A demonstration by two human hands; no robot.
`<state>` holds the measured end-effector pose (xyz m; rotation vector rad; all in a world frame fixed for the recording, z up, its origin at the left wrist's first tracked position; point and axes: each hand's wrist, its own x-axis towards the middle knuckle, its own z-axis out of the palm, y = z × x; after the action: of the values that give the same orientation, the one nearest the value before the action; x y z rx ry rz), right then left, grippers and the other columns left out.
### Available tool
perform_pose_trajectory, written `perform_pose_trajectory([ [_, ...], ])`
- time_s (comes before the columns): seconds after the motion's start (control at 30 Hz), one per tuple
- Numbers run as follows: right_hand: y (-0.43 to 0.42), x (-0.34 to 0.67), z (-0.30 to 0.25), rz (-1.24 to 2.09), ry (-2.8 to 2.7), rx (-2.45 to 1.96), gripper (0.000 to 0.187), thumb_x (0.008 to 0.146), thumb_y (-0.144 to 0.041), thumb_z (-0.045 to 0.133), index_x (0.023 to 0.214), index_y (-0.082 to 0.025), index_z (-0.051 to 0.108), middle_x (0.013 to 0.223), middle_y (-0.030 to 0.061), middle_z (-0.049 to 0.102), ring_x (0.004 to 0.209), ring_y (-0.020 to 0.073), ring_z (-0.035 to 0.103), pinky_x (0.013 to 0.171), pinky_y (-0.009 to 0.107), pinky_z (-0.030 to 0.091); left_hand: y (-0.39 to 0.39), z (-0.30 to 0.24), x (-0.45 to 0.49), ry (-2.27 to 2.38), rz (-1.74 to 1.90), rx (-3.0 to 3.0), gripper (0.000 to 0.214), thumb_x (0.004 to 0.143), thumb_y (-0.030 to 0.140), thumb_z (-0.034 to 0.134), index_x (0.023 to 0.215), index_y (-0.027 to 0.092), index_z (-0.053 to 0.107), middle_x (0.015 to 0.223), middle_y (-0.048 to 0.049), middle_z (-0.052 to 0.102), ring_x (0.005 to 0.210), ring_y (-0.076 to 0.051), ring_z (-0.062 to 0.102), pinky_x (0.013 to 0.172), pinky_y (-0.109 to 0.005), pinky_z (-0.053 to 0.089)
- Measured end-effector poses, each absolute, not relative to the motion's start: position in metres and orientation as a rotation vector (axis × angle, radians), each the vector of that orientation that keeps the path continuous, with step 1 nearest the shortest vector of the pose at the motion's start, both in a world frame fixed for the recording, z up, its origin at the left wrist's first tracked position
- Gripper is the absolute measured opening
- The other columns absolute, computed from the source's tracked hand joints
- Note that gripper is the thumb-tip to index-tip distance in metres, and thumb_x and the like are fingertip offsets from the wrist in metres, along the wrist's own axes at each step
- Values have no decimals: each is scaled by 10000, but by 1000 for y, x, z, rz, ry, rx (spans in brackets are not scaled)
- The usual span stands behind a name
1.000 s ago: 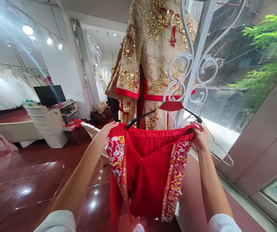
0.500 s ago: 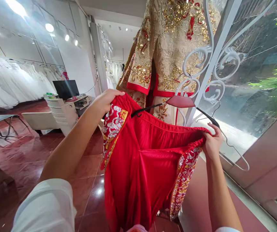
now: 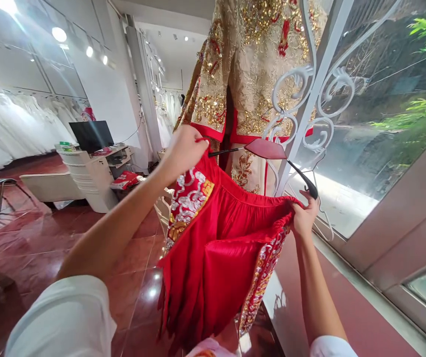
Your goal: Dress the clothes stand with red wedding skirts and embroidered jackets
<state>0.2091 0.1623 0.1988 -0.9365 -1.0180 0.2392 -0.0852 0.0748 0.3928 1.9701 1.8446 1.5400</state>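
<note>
From the head view: might see the red garment [image 3: 227, 272] slip off or hang crooked on the hanger [image 3: 267, 149], owing to uneven heights between left hand [image 3: 186, 148] and right hand [image 3: 305, 216], both curled tightly around the waistband [image 3: 257, 203]. Cannot judge contact at the hanger's left end. Held before the gold jacket [image 3: 257, 82], waist upward, long axis near upright, waistband sloping down rightward.

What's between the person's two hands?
In the head view, a red garment's waistband and a black-and-red hanger lie between the left hand and right hand.
</note>
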Motion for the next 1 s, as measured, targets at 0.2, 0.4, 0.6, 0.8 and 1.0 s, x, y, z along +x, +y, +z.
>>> perform_pose_trajectory([
  [0.2,150,214,197,319,-1005,-955,420,589,-239,574,1003,-172,592,1316,91,367,844,135,569,738,277,482,95,349,-48,2306,970,2448,212,783,53,450,934,28,597,759,-184,622,855,-335,631,776,-398,443],
  [0.4,136,233,217,234,-1035,-960,411,604,-202,526,1007,-172,599,1241,84,424,843,131,564,717,257,488,118,361,26,2023,1216,2796,283,886,195,399,947,53,635,880,-204,640,933,-303,584,807,-387,406],
  [0.6,117,268,236,225,-1101,-940,348,585,-204,526,904,-157,658,1201,79,512,871,156,562,706,270,468,155,357,132,1105,1169,3262,426,939,372,316,965,126,663,945,-130,668,958,-241,556,914,-412,294],
  [0.8,106,308,264,184,-1202,-1151,149,605,-251,542,545,-135,612,503,-32,488,514,91,417,494,211,318,154,352,133,1058,1390,3097,514,939,344,269,740,133,693,767,-98,692,763,-203,588,809,-377,299],
  [1.0,101,330,332,-114,-1527,-1334,234,674,-177,500,731,-114,718,639,6,648,588,121,523,560,227,374,147,352,132,1126,1329,3114,437,903,326,344,789,131,718,750,-110,693,729,-207,589,770,-355,305],
])
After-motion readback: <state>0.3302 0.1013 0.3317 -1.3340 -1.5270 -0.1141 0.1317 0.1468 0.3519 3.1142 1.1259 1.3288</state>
